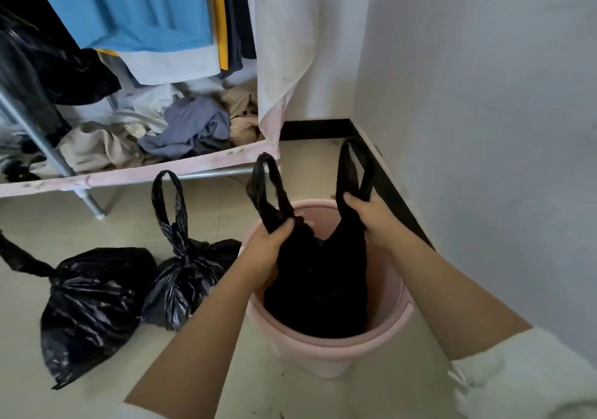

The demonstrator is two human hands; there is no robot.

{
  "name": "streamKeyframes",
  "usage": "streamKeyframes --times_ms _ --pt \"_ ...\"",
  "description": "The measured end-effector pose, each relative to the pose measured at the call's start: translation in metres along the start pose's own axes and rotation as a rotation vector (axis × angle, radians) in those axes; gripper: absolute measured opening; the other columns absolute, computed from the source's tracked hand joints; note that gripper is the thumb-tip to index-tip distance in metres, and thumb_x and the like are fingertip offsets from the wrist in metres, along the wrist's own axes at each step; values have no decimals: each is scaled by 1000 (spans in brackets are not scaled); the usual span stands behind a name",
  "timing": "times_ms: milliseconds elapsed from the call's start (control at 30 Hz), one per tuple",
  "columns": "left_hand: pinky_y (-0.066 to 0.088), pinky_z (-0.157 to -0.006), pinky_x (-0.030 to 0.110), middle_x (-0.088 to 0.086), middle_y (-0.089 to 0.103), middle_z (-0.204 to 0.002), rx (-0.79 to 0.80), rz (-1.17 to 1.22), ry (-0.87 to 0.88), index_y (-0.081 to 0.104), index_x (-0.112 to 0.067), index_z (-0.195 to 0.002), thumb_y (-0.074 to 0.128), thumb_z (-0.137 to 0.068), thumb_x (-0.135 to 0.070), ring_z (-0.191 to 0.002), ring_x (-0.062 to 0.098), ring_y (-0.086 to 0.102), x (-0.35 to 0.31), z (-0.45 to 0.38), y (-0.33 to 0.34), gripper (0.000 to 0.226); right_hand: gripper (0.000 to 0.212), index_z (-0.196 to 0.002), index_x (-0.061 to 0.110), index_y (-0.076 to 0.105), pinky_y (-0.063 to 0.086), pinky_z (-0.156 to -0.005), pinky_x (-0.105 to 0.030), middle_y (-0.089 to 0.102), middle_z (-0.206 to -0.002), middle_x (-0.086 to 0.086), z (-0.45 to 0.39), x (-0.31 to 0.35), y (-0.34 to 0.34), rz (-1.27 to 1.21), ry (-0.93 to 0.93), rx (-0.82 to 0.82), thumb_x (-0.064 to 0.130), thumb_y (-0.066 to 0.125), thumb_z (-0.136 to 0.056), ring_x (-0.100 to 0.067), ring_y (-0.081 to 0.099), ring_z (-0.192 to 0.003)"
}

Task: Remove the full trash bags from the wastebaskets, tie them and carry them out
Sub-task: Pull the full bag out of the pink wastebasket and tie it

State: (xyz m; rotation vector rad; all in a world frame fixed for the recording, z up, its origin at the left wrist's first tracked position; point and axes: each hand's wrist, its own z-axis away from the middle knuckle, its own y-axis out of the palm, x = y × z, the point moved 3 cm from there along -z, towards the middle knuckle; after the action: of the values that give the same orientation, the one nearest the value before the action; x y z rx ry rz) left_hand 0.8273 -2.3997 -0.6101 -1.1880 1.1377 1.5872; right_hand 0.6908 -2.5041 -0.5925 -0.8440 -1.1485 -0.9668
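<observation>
Black trash bag (318, 276) sits inside the pink wastebasket (326, 350) by the wall corner, w/ 2 tied bags (129, 292) on the floor just left. I see left hand (268, 250) gripping one handle loop, right hand (371, 218) gripping the other.

A pale tiled floor (206, 211) carries everything here. Near the right wall stands a pink wastebasket (326, 350), upright, close to the black baseboard (387, 166) in the far right corner. Just left of it sit two tied black trash bags: the smaller bag (184, 283) touches the wastebasket's side, and the larger bag (93, 302) lies against the smaller one, farther left. Farther back on the left, a metal leg (93, 207) of a clothes rack rests on the floor.
</observation>
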Motion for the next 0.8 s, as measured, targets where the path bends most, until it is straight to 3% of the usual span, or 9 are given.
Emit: streamKeyframes --times_ms 100,167,233,267,333,433,567,667,800 --pt "54 -51 23 -3 45 -32 -254 255 -1 43 -8 -68 33 -101 -22 -36 11 49 10 0 -7 38 29 -79 6 51 51 -65 -36 57 -39 3 2 -14 7 -102 32 -36 22 36 -99 -20 56 -50" --pt "37 -33 15 -4 31 -37 -362 234 -82 39 -11 -72 36 -100 -27 -28 7 30 18 -1 -12 32 25 -79 15 43 38 -40 -24 38 -28 6 6 -26 7 -74 72 -2 28 35 -99 -9 37 -28" --pt "26 -30 13 -1 31 -54 -294 -4 -205 44 -11 -95 47 -96 -22 -38 9 29 24 -2 -12 11 14 -85 24 46 26 -36 -20 36 -38 5 13 -29 6 179 25 106 28 40 -96 -9 33 -31" --pt "27 -31 14 0 33 -59 -223 -152 -276 43 -12 -109 53 -91 -16 -44 11 31 28 -3 -12 21 7 -93 26 48 27 -35 -20 37 -47 5 17 -25 8 305 -38 191 20 44 -94 -9 36 -34" --pt "32 -39 19 1 41 -65 -87 -395 -350 40 -17 -125 56 -84 -6 -51 13 39 32 -3 -14 45 42 -118 27 45 33 -36 -8 44 -63 9 19 -20 12 551 -201 325 0 45 -87 2 50 -38" --pt "37 -50 21 -1 54 -64 45 -497 -387 54 -13 -102 58 -85 -6 -60 13 50 22 2 -10 19 63 -135 27 37 40 -46 -2 47 -77 21 19 -14 14 715 -343 401 -11 38 -84 21 52 -50" --pt "38 -57 25 2 53 -68 -50 -435 -304 57 -7 -105 56 -91 -13 -60 15 47 20 -1 -19 16 47 -132 21 46 50 -72 -28 55 -78 9 18 -15 13 740 -404 322 -1 36 -92 -14 60 -77" --pt "34 -49 23 1 48 -54 -260 -203 -207 52 -6 -86 41 -99 -18 -44 12 45 15 0 -19 20 24 -105 16 56 48 -69 -33 52 -67 1 3 -20 0 579 -266 123 10 35 -96 -20 55 -68" --pt "29 -44 23 -2 39 -41 -341 -54 -120 43 -11 -68 35 -101 -22 -28 8 36 -24 -3 -9 35 18 -104 12 49 39 -62 -31 44 -65 -1 -5 8 2 471 -234 -45 11 32 -96 -16 44 -58"
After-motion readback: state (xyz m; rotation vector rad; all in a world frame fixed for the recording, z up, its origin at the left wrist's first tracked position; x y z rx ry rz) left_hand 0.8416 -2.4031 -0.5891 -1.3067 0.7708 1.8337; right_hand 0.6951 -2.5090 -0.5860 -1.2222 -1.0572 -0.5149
